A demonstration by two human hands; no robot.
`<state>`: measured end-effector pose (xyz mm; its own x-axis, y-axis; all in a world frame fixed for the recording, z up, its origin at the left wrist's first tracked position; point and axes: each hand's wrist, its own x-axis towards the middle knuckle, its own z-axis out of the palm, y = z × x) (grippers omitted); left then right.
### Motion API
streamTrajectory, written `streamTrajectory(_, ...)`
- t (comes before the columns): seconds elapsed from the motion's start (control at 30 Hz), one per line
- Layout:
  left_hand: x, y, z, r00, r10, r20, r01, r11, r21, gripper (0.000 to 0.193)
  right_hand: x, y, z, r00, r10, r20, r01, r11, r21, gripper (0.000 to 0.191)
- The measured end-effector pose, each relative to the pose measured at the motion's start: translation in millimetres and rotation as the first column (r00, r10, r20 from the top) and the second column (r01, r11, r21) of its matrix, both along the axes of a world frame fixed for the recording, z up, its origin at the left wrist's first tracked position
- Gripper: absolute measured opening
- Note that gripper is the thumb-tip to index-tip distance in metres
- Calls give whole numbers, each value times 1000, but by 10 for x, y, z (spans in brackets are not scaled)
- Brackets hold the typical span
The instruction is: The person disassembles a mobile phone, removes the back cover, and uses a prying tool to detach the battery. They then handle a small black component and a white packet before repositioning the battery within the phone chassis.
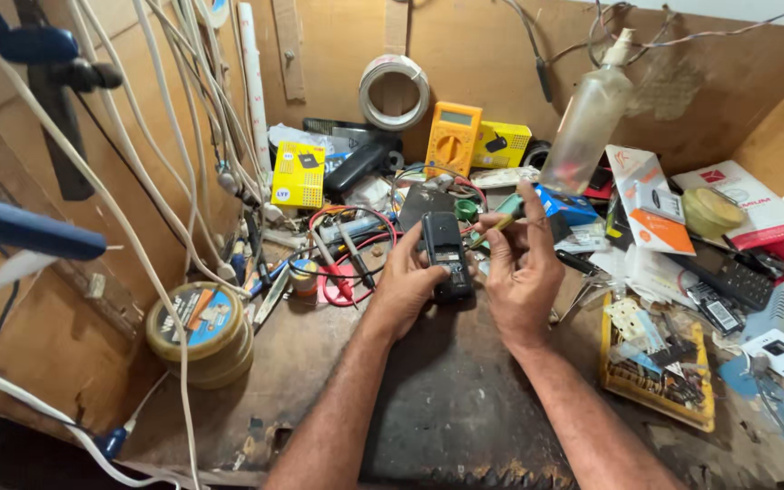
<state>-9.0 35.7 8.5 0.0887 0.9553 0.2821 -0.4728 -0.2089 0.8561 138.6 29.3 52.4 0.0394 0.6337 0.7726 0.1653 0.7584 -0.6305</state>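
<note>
Here, head view: the left hand has its fingers wrapped around a small dark handset, held upright above the counter. The right hand pinches a thin yellow-handled tool between closed fingers, just beside the handset. A yellow multimeter stands behind, well apart.

Yellow multimeter, spray bottle, perhaps solder-paste tins.

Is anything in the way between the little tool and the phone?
Nothing visible is. The left hand holds the small dark phone upright, and the right hand holds a thin yellow-handled tool right beside its top edge, with only open air between them.
</note>
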Motion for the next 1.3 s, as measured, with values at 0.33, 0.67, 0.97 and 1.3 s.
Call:
streamTrajectory(0.33,28,-1,-3,998,-8,56,9,1000,-10,75,38,18,16,997,-81,-15,81,997,6,59)
streamTrajectory(0.67,23,-53,36,997,-55,61,54,998,18,74,64,48,1,994,-109,12,108,993,49,53)
streamTrajectory(0.97,64,-23,34,999,-28,46,28,1000,10,74,48,19,30,998,-53,30,52,998,30,61)
streamTrajectory(1.3,89,-3,12,997,61,-40,-59,996,61,70,-112,-107,24,994,97,46,-101,990,99,54)
